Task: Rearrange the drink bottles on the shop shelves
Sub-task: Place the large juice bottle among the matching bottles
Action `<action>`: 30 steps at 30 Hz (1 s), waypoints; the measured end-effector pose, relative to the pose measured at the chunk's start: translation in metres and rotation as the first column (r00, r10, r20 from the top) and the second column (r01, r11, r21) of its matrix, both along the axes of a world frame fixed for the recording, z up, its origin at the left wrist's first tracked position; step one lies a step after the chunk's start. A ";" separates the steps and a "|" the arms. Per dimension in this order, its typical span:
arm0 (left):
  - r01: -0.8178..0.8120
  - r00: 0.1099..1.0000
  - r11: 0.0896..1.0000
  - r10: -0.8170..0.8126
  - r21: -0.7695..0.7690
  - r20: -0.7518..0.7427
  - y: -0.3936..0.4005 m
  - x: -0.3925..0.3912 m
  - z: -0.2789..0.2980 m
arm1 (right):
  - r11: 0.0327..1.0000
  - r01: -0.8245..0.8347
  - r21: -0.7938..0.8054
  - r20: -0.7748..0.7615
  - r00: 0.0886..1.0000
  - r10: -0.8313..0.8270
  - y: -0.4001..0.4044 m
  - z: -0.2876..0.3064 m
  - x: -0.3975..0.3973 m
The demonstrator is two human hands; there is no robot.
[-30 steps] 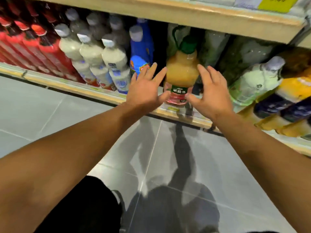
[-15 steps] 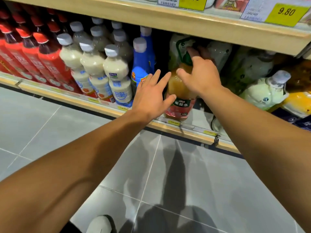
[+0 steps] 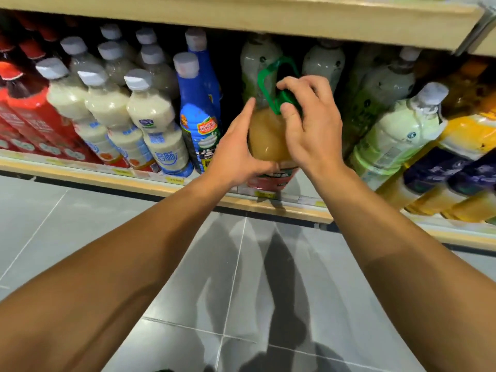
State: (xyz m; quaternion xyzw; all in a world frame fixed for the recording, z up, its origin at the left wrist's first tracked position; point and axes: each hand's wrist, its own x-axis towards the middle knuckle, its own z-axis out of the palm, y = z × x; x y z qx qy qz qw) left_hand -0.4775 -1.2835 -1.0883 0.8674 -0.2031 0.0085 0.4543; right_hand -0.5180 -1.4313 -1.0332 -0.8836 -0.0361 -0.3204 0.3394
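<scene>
A yellow juice bottle (image 3: 267,138) with a green cap and green carry loop stands upright at the front of the lower shelf (image 3: 161,187). My right hand (image 3: 308,124) is closed around its green cap and neck from the right. My left hand (image 3: 236,154) lies flat against the bottle's left side, fingers straight and pointing up, thumb across its lower body. The bottle's red label shows just below both hands.
Left of it stand blue bottles (image 3: 200,111), cream-white bottles (image 3: 155,124) and red bottles (image 3: 24,111). Pale green bottles (image 3: 397,135) lean at the right, with yellow bottles (image 3: 469,146) beyond. The upper shelf board (image 3: 241,20) hangs close above. Grey floor tiles (image 3: 236,277) lie below.
My right hand slid from the bottle's side up to its top and closed on the green cap. My left hand moved in against the bottle's left side. The camera came closer.
</scene>
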 end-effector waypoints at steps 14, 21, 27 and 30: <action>-0.014 1.000 0.996 0.012 0.092 0.022 -0.042 0.013 0.001 | 0.982 0.121 0.143 -0.198 0.976 -0.091 -0.012 -0.012 0.001; 0.145 0.961 0.989 -0.146 -0.022 -0.234 -0.027 0.017 -0.014 | 0.920 0.332 0.207 -0.280 0.921 -0.269 -0.036 -0.013 0.026; 0.112 0.987 0.994 -0.110 0.016 -0.118 -0.035 0.017 -0.025 | 0.838 0.382 0.390 -0.236 0.921 -0.311 -0.061 -0.021 0.032; 0.079 0.983 0.996 -0.072 0.034 -0.166 -0.033 0.019 -0.043 | 0.843 0.351 0.409 -0.209 0.935 -0.288 -0.061 -0.024 0.034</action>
